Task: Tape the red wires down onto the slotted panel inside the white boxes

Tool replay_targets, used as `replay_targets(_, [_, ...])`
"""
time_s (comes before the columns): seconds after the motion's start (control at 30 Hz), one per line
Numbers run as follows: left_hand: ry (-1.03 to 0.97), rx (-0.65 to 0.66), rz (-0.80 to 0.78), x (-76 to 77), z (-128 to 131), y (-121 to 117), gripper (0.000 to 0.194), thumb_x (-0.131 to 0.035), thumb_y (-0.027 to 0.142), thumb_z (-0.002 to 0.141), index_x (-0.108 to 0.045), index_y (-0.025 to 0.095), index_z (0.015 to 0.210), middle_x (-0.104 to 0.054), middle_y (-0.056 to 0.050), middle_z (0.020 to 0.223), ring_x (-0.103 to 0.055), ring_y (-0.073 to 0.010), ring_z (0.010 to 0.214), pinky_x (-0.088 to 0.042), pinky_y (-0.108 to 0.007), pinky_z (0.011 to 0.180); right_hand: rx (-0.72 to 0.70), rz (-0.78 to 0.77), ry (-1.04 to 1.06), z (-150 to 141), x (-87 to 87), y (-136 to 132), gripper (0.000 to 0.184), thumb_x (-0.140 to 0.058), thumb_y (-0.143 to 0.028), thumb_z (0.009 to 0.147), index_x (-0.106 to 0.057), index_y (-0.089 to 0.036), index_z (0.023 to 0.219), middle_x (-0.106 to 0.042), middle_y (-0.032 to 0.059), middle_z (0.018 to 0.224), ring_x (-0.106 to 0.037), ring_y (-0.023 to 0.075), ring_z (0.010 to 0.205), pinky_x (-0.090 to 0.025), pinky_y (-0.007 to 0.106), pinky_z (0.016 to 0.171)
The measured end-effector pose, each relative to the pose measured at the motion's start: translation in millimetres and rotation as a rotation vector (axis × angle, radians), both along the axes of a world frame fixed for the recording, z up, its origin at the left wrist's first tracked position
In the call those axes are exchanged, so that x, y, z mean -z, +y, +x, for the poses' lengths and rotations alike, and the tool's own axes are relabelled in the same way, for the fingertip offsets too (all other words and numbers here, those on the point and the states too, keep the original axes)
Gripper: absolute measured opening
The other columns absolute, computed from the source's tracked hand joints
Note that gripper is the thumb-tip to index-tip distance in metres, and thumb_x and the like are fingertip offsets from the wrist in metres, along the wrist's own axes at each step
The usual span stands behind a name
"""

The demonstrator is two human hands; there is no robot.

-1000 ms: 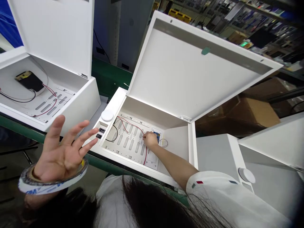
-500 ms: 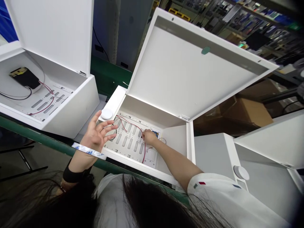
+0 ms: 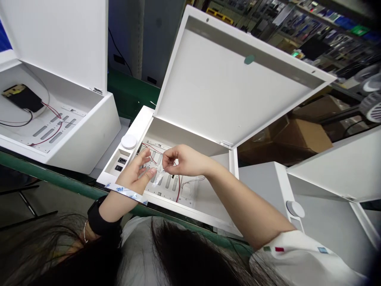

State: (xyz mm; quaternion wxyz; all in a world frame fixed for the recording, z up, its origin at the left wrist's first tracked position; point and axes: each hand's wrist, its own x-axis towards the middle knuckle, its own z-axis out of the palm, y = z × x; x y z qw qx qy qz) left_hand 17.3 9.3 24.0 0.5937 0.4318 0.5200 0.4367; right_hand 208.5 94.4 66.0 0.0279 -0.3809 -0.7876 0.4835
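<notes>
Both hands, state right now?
Left hand: open, nothing visibly held.
Right hand: closed, apparently pinching a thin whitish strip.

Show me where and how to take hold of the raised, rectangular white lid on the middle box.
Take the raised, rectangular white lid by the middle of its upper rim, probably from the front: this rim turns inward toward the camera, so it should be easy to hook. The lower edge looks hinged to the open white box, leaving the top free.

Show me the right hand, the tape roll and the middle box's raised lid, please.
Right hand (image 3: 186, 159): head view, on its middle.
Tape roll (image 3: 127, 192): head view, printed band.
Middle lid (image 3: 223, 87): head view, inner face.
</notes>
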Motion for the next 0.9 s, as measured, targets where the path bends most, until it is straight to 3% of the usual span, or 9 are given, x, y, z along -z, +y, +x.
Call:
replay_targets(0.1, [0.123, 0.121, 0.005, 3.1, 4, -5, 0.028, -0.055, 0.038, 0.092, -0.064, 0.017, 0.108, -0.066, -0.005, 0.086, -0.06, -0.0128, 0.071, -0.048, -0.026, 0.066, 0.039, -0.054, 0.254, -12, -12.5, -6, 0.013, -0.069, -0.028, 0.077, -0.07, -0.017, 0.084, -0.068, 0.0003, 0.076, -0.061, 0.0106, 0.069, -0.048, 0.025, 0.068])
replay_targets(0.17, [0.151, 0.057, 0.05, 2.8, 1, -8, 0.029, -0.05, 0.039, 0.095, -0.065, 0.015, 0.089, -0.055, -0.001, 0.064, -0.046, -0.0091, 0.054, -0.036, -0.023, 0.052, 0.141, -0.057, 0.325, -13, 5.7, 3, 0.026, -0.07, -0.036, 0.079, -0.071, -0.015, 0.094, -0.07, 0.0032, 0.081, -0.063, 0.0115, 0.071, -0.05, 0.026, 0.068])
replay_targets(0.23, [0.11, -0.112, 0.148, 4.1, -3, -10, 0.028, -0.051, 0.039, 0.095, -0.064, 0.016, 0.087, -0.05, 0.0, 0.06, -0.041, -0.0085, 0.052, -0.031, -0.022, 0.048, 0.309, -0.01, 0.239, -8, 42.5, 19, 0.028, -0.068, -0.038, 0.081, -0.072, -0.015, 0.098, -0.072, 0.0048, 0.084, -0.063, 0.0121, 0.071, -0.05, 0.026, 0.068])
replay_targets(0.3, [0.015, -0.238, 0.24, 7.8, -7, -12, 0.025, -0.054, 0.039, 0.094, -0.065, 0.017, 0.091, -0.047, 0.001, 0.058, -0.041, -0.0093, 0.053, -0.031, -0.023, 0.049, 0.455, 0.064, -0.067, -1, 90.9, 35, 0.017, -0.07, -0.03, 0.079, -0.074, -0.016, 0.088, -0.073, 0.0046, 0.081, -0.064, 0.0133, 0.07, -0.048, 0.025, 0.066])
replay_targets(0.37, [-0.075, -0.292, 0.297, 12.5, -8, -12, 0.021, -0.056, 0.036, 0.094, -0.065, 0.017, 0.091, -0.046, 0.001, 0.059, -0.043, -0.0102, 0.056, -0.034, -0.024, 0.053, 0.454, 0.113, -0.4, 6, 141.8, 42, 0.007, -0.072, -0.019, 0.073, -0.075, -0.016, 0.079, -0.074, 0.0046, 0.079, -0.065, 0.0159, 0.073, -0.046, 0.025, 0.066])
replay_targets(0.43, [-0.133, -0.323, 0.322, 16.1, -8, -12, 0.017, -0.057, 0.033, 0.093, -0.065, 0.018, 0.092, -0.045, 0.001, 0.059, -0.044, -0.0102, 0.057, -0.035, -0.025, 0.056, 0.438, 0.1, -0.55, 9, 186.7, 41, 0.012, -0.07, -0.019, 0.075, -0.077, -0.017, 0.084, -0.075, 0.006, 0.087, -0.067, 0.0176, 0.08, -0.046, 0.024, 0.068])
replay_targets(0.53, [-0.165, -0.38, 0.307, 17.3, -7, -10, 0.015, -0.058, 0.032, 0.093, -0.064, 0.018, 0.091, -0.043, 0.002, 0.058, -0.043, -0.0093, 0.055, -0.037, -0.025, 0.057, 0.442, 0.143, -0.622, 10, 231.9, 29, 0.019, -0.066, -0.022, 0.078, -0.077, -0.018, 0.093, -0.075, 0.0075, 0.097, -0.068, 0.0188, 0.09, -0.046, 0.023, 0.074])
replay_targets(0.67, [-0.164, -0.409, 0.279, 17.1, -7, -7, 0.016, -0.058, 0.032, 0.093, -0.065, 0.017, 0.091, -0.042, 0.002, 0.057, -0.044, -0.0098, 0.055, -0.041, -0.026, 0.057, 0.442, 0.202, -0.58, 8, 253.6, 20, 0.021, -0.06, -0.02, 0.081, -0.078, -0.019, 0.091, -0.076, 0.0074, 0.095, -0.068, 0.0182, 0.09, -0.046, 0.023, 0.078])
replay_targets(0.9, [-0.098, -0.388, 0.326, 20.3, -8, -8, 0.018, -0.059, 0.033, 0.092, -0.067, 0.017, 0.093, -0.046, 0.001, 0.057, -0.047, -0.0106, 0.056, -0.043, -0.026, 0.057, 0.489, 0.174, -0.626, 0, 251.6, 17, 0.023, -0.06, -0.02, 0.081, -0.078, -0.02, 0.094, -0.076, 0.0077, 0.099, -0.067, 0.0215, 0.098, -0.046, 0.026, 0.086])
